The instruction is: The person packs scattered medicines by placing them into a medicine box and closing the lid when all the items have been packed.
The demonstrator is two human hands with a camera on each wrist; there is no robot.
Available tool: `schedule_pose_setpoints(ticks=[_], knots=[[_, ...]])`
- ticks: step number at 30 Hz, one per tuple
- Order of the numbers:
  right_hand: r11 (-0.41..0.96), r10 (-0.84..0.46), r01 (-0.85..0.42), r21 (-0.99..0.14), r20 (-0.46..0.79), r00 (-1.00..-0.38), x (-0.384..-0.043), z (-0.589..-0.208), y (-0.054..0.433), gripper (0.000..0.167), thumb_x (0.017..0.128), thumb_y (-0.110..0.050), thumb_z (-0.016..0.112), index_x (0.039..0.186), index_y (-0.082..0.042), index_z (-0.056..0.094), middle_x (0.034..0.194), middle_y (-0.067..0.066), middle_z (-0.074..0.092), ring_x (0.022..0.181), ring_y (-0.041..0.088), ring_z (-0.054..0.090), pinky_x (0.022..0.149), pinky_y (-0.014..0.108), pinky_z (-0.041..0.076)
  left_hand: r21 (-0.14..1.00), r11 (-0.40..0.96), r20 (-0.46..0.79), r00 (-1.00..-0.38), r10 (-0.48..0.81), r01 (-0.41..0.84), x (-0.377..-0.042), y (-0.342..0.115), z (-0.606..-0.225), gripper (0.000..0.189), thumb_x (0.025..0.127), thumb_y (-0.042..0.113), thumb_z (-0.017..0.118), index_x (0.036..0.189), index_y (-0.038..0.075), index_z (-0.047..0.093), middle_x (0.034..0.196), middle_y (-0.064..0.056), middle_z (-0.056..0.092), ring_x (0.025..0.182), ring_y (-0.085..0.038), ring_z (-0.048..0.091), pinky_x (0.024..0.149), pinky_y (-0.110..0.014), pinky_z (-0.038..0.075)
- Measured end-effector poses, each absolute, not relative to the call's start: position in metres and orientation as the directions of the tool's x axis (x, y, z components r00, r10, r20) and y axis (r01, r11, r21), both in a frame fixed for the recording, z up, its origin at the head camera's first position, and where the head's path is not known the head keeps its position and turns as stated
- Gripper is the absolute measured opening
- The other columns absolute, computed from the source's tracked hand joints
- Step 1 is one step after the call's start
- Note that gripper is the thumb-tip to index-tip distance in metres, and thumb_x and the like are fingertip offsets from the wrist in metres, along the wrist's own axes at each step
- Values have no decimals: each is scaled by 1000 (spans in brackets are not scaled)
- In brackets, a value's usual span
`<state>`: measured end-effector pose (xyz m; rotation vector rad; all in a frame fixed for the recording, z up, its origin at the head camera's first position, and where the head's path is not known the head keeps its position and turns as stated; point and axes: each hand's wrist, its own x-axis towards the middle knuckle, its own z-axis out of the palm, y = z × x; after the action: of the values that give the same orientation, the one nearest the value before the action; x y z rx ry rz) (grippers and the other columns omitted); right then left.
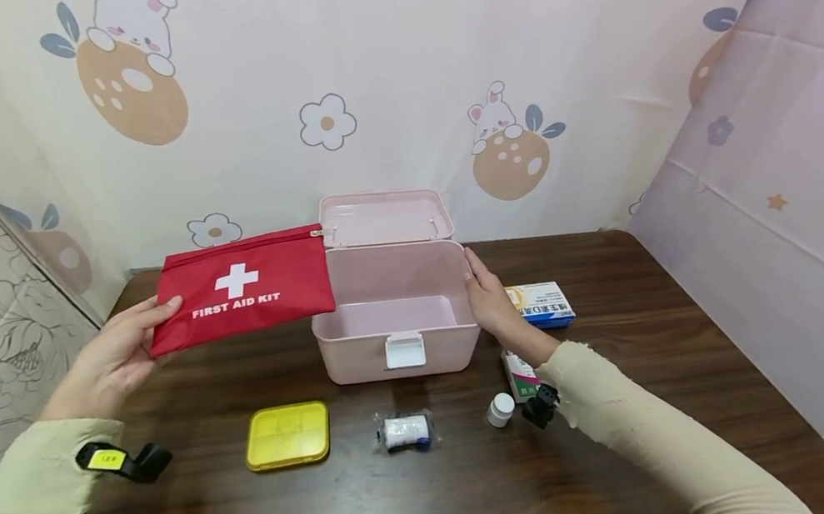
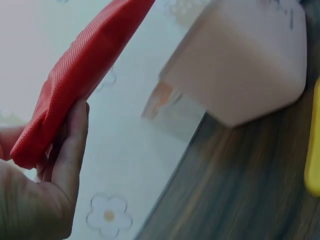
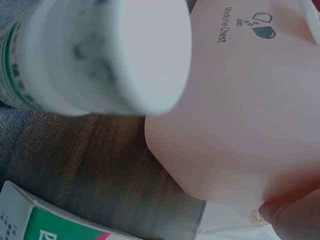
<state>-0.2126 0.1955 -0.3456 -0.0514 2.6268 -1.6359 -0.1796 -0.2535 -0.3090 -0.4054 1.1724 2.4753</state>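
A red zip pouch [image 1: 264, 281] printed "FIRST AID KIT" with a white cross is raised over the table's left side. My left hand [image 1: 116, 355] pinches its left end between thumb and fingers, and its right end overlaps the pink medicine chest [image 1: 400, 354] in the head view. That chest stands with its lid [image 1: 385, 218] up, and its inside looks bare. My right hand [image 1: 491, 295] rests against the chest's right side, fingers at the rim. In the right wrist view the chest's front shows "Medicine Chest" lettering, with my thumb or a finger [image 3: 295, 215] on its wall.
In front of the chest lie a yellow pill case [image 1: 288, 436] and a wrapped bandage roll [image 1: 406, 431]. A white bottle [image 1: 500, 409] stands by a green and white box [image 1: 521, 375], partly behind my right wrist. A blue and white box [image 1: 543, 304] lies right of the chest.
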Motion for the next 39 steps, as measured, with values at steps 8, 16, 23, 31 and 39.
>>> schedule_pose_setpoints(ticks=[8,16,23,31,39], knots=[[429,-29,6,-903,-20,-999,-213,-342,194,50,104,-16,26,152,-7,14,156,14,19,141,28,19,113,46,18,673,-564,-421,-875,241,-479,-187,-216,-294,59,90,12,64,138,18,31,99,-3,66,89,-19,66,82,-36,53],[411,-9,-14,-911,11,-1000,-213,-341,193,47,104,-12,27,149,-2,19,150,19,27,137,31,28,111,45,23,735,-480,-399,-878,265,-479,-196,-179,-286,74,90,13,64,149,13,20,100,-2,64,87,-16,65,79,-33,54],[400,1,10,-916,-11,-1000,-212,-343,192,48,104,-13,27,150,-4,19,152,16,25,139,29,25,112,45,22,775,-409,-403,-876,265,-481,-201,-155,-281,68,91,13,63,147,10,25,105,-2,60,86,-15,66,77,-31,55],[388,6,1,-922,2,-1000,-211,-346,192,47,103,-13,29,149,-4,21,150,17,28,136,31,29,110,48,25,835,-299,-394,-881,262,-462,-210,-132,-275,57,96,11,55,145,4,27,100,-3,62,81,-14,67,78,-29,54],[378,15,16,-926,-11,-1000,-212,-346,192,48,103,-15,33,150,-8,22,150,13,29,134,30,31,109,46,28,869,-196,-397,-877,271,-454,-216,-109,-272,49,98,10,48,143,1,32,108,-5,55,79,-12,65,76,-24,53]])
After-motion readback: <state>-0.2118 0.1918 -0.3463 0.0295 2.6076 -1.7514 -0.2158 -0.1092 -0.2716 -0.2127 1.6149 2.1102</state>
